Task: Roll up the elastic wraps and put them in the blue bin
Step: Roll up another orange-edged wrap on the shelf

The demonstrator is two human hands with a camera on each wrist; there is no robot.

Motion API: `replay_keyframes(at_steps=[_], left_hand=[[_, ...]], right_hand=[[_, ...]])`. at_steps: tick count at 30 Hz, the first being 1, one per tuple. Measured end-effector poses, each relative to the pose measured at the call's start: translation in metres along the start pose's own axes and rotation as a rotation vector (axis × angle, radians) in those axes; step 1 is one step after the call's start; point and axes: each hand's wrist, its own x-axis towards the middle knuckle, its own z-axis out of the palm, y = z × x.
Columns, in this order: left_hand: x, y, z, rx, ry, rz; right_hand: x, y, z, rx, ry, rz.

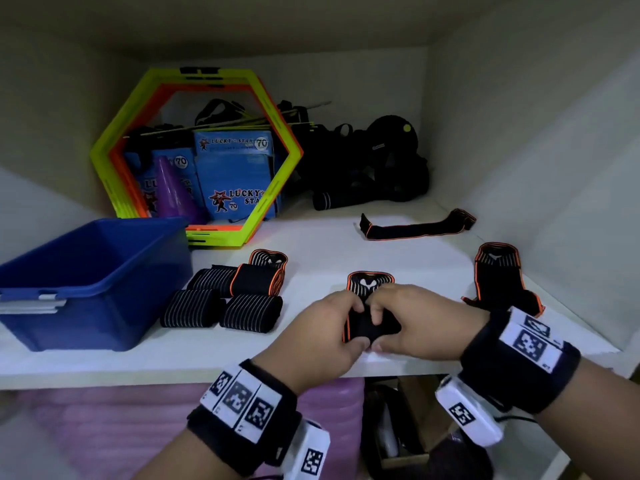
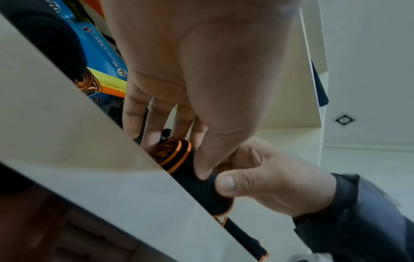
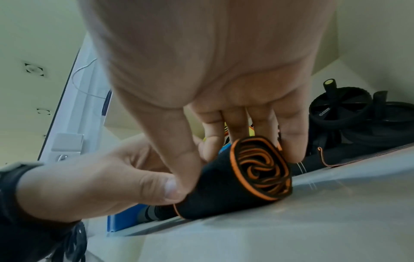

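Observation:
Both hands grip one black elastic wrap (image 1: 372, 327) with orange edging near the shelf's front edge. My left hand (image 1: 358, 325) and right hand (image 1: 379, 329) pinch its rolled part between thumbs and fingers. Its striped tail (image 1: 370, 284) lies flat beyond the hands. The roll's orange spiral end (image 3: 262, 175) faces the right wrist view, under my right hand (image 3: 237, 166). My left hand (image 2: 177, 156) covers the roll's other end (image 2: 170, 152). The blue bin (image 1: 86, 278) stands at the left. Several rolled wraps (image 1: 225, 296) lie beside it. Two unrolled wraps lie at the back (image 1: 415, 228) and the right (image 1: 498, 275).
Yellow and orange hexagon rings (image 1: 114, 150) lean at the back left around blue boxes (image 1: 235, 174) and a purple cone (image 1: 176, 195). Black gear with an ab wheel (image 1: 391, 140) fills the back right corner. The cupboard wall (image 1: 554, 168) rises on the right. Pink mats (image 1: 104, 427) lie under the shelf.

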Motion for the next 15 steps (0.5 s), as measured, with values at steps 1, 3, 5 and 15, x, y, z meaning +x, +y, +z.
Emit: replay_keyframes(at_steps=[1,3,5,15], left_hand=[[0.000,-0.001,-0.001,0.007,0.010,-0.007],[0.001,-0.002,-0.004,0.022,0.010,-0.012],[0.001,-0.004,-0.009,0.040,0.018,-0.021],[-0.029,-0.071,-0.080,0.276,0.220,-0.346]], right_hand=[[-0.001,0.001,-0.001,0.005,0.013,0.003],[0.001,0.001,-0.003,-0.003,0.014,0.021],[0.006,0.000,-0.006,-0.040,0.001,0.036],[0.088,0.015,-0.028,-0.243,-0.151,0.201]])
